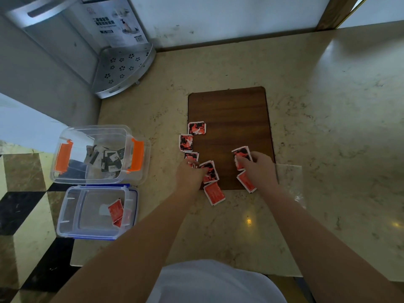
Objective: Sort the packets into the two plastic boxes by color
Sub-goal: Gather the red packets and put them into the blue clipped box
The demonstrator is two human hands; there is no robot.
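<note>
Both hands, left [189,173] and right [259,166], pinch red packets [196,128] at frame centre on the board [229,110]. Best gather several, then drop them in the blue-clipped box [72,215], lower left.

There is 1 view, from a camera on the person's head, looking forward and steeply down onto a marble counter [306,127]. It sits close enough that both forearms stretch up from the bottom edge toward mid-frame, where a wooden board [229,114] lies near the centre. The wide lens bends straight lines toward the borders. At the left edge the view runs past the counter to a checkered floor [24,206]; the top reaches the wall [218,16] behind.
</note>
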